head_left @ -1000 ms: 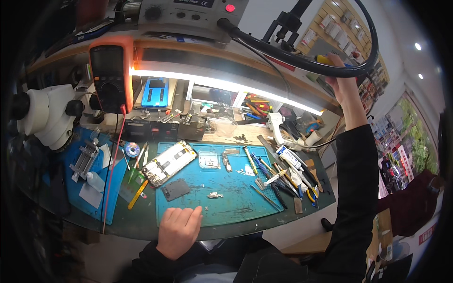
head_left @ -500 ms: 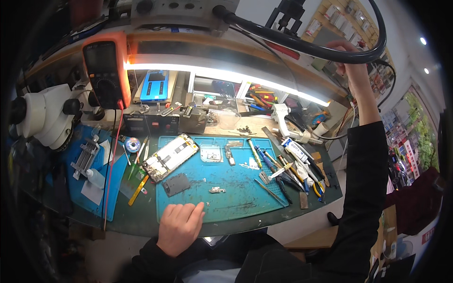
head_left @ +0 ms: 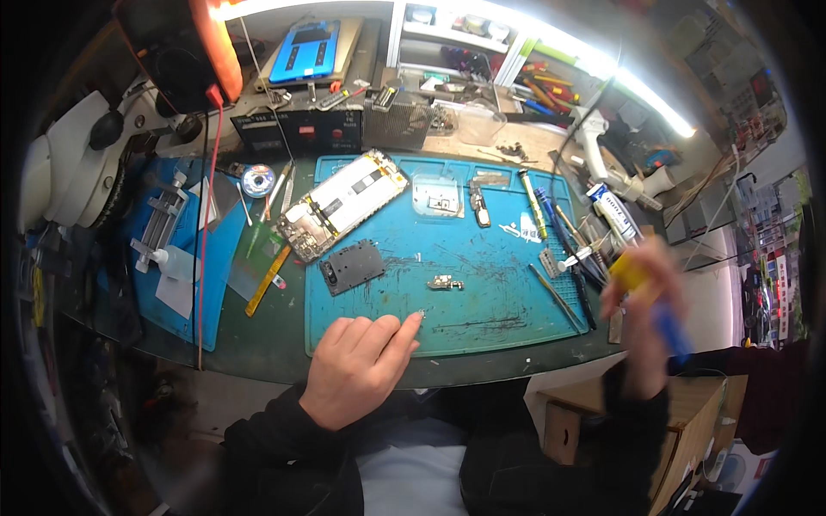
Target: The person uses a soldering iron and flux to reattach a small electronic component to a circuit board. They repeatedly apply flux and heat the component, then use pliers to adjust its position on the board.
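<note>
My left hand (head_left: pixel 360 368) rests at the near edge of the blue work mat (head_left: pixel 508 322), palm down with its fingers curled. One fingertip touches the mat beside a tiny bright piece (head_left: pixel 422 316); the underside of the fingers is hidden. A small metal phone part (head_left: pixel 446 283) lies just beyond it. At the right of the mat, my right hand (head_left: pixel 650 297) is smeared by motion, closed round a yellow-and-blue tool (head_left: pixel 671 332) whose exact kind is blurred. An opened phone (head_left: pixel 344 205) with bare inner parts lies at the mat's far left, above a dark grey cover plate (head_left: pixel 353 266).
A clear small box (head_left: pixel 437 196) sits on the mat's far side. Screwdrivers (head_left: pixel 532 204), tweezers (head_left: pixel 555 297) and a white tube (head_left: pixel 613 215) crowd the right. A multimeter (head_left: pixel 176 56), microscope (head_left: pixel 73 163), solder spool (head_left: pixel 257 181) and metal clamp fixture (head_left: pixel 161 219) stand left.
My right hand has come down from the raised black hose to the mat's right side and now has the yellow-and-blue tool. My left hand stays by the tiny piece. The view has tilted downward.
</note>
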{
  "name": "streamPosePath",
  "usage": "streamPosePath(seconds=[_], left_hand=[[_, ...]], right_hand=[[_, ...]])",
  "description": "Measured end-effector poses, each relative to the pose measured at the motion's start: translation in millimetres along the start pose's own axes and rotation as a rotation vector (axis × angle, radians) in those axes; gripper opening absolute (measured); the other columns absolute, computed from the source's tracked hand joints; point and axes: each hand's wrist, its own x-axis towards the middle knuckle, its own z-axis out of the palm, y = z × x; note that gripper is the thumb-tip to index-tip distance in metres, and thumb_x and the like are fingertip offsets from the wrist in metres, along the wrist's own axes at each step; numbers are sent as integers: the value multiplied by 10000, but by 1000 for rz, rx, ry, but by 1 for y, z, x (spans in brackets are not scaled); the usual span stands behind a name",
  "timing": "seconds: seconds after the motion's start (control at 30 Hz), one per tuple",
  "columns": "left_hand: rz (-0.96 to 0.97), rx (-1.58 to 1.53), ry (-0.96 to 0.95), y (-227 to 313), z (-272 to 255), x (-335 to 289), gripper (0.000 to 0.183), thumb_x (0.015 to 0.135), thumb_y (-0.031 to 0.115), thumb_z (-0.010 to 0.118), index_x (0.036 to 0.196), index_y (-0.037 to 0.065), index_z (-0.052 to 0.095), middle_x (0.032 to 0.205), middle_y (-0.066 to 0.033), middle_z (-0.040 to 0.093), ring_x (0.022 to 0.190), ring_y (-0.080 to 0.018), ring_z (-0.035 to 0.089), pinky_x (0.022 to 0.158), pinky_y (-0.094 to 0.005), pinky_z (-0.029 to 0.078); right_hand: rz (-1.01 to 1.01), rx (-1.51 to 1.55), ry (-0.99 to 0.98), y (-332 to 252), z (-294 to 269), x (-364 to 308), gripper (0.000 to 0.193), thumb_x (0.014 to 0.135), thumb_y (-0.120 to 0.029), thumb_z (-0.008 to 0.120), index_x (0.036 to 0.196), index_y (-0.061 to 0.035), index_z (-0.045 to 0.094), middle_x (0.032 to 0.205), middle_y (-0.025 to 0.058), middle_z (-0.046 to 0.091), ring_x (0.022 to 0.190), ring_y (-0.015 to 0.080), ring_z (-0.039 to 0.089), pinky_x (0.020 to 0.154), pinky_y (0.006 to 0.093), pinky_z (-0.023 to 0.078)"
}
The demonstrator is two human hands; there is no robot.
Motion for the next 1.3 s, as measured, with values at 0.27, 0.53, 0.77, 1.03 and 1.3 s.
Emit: streamPosePath(seconds=[0.27, 0.53, 0.77, 1.03, 1.3], left_hand=[[3, 7, -69, 2, 0, 9, 318, 849, 164, 742, 1151, 66, 742, 962, 4, 592, 729, -145, 530, 671, -299, 425], [-7, 38, -95, 1, 0, 8, 304, 867, 189, 730, 1147, 73, 753, 992, 7, 599, 722, -137, 510, 668, -290, 430], [-8, 53, -106, 1, 0, 9, 278, 875, 202, 720, 1124, 88, 768, 984, 16, 585, 723, -130, 479, 657, -277, 423], [-18, 68, -111, 1, 1, 8, 272, 889, 211, 705, 1130, 105, 772, 974, 32, 571, 720, -126, 456, 664, -274, 425], [-17, 67, -110, 1, 1, 8, 270, 894, 210, 698, 1129, 101, 772, 961, 36, 568, 720, -124, 455, 668, -273, 424]], right_hand=[[40, 131, -173, 34, 73, -81, 297, 849, -145, 739, 1087, 14, 660, 865, 115, 739, 790, 277, 743, 976, 511, 566], [63, 161, -236, 38, 72, -74, 270, 866, -179, 747, 1036, 29, 716, 871, 130, 758, 799, 262, 753, 930, 527, 589], [72, 148, -263, 39, 71, -72, 298, 880, -198, 771, 1053, 37, 714, 869, 132, 755, 800, 256, 752, 907, 508, 608], [34, 121, -216, 41, 76, -76, 346, 896, -267, 776, 1020, 50, 716, 850, 140, 752, 753, 259, 750, 875, 499, 622], [30, 116, -213, 40, 76, -75, 353, 898, -277, 773, 1016, 49, 711, 836, 137, 750, 737, 260, 750, 864, 493, 627]])
